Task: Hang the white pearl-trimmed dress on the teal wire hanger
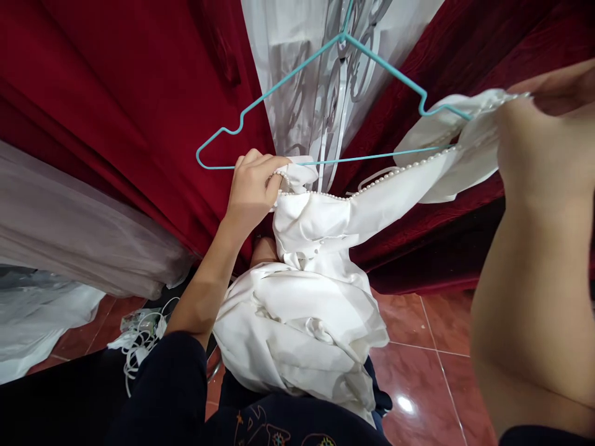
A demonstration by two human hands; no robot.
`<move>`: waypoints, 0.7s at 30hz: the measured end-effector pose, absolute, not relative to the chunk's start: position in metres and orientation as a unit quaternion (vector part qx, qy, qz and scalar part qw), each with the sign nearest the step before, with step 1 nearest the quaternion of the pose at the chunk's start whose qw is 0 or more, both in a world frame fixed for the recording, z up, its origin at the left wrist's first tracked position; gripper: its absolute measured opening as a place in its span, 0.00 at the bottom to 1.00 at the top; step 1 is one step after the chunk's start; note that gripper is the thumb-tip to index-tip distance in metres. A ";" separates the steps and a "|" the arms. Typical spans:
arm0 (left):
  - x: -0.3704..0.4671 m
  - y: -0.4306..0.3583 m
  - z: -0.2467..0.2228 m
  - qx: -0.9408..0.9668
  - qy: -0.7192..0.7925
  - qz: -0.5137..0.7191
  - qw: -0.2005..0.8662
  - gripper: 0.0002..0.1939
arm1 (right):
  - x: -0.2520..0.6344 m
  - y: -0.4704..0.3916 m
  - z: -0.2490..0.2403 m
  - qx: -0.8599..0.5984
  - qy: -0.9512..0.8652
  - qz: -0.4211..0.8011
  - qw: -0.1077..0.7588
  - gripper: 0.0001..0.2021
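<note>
Filling the background, red curtains (pixel 139 80) run out of view. The white dress (pixel 302 303) bunches low, its hem lost among folds. The blue hanger (pixel 385 66) has its hook cropped and right end obscured. The right hand (pixel 543 133), cut off, grips one shoulder, fingertips unclear; the left hand (pixel 253 186) pinches the other.

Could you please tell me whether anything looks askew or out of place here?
Yes: the turquoise hanger sits unevenly with the white garment, whose fabric covers its right end while the left end is bare. Also, white cable lies in a messy tangle at lower left.
</note>
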State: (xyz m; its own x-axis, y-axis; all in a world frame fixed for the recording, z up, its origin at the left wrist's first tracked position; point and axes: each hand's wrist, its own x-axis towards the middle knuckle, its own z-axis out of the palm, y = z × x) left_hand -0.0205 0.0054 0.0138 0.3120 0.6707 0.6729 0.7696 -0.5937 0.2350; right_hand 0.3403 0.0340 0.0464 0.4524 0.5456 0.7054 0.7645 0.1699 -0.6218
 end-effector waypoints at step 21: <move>-0.022 0.010 0.000 -0.822 -0.356 -0.439 0.071 0.21 | 0.243 -0.004 -0.005 -0.448 -0.721 0.007 0.529 0.12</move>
